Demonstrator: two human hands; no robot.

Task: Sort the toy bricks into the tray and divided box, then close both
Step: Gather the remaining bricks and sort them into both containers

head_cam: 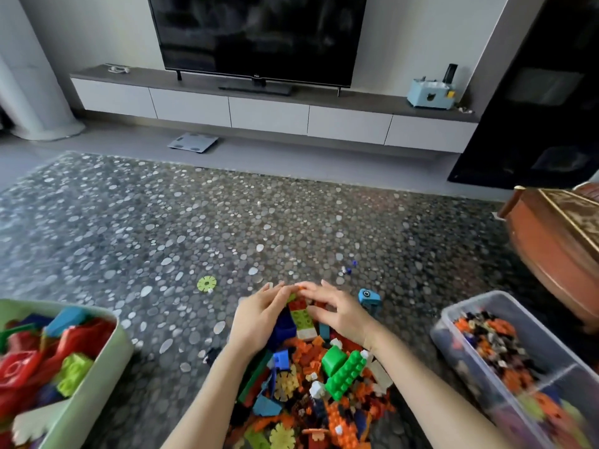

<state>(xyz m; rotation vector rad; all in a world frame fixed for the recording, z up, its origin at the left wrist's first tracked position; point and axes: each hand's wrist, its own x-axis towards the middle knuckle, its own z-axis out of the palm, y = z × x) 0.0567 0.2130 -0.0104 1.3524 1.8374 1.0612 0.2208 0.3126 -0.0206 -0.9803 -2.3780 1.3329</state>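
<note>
Left hand (pixel 259 319): curled round the brick stack (pixel 303 322), gripping its left side.
Right hand (pixel 340 311): thumb and forefinger pinch the stack's top.
Stack: upright at the far end of the brick pile (pixel 324 384) on the carpet (pixel 194 222).
Tray (pixel 97 380): left, open, holds big bricks.
Divided box (pixel 479 301): right, open, holds small pieces.

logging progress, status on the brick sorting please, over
Left hand and right hand both pinching brick stack over the pile. Green tray and divided box open, part filled. Stray blue piece on the rug; nothing blocking.
</note>
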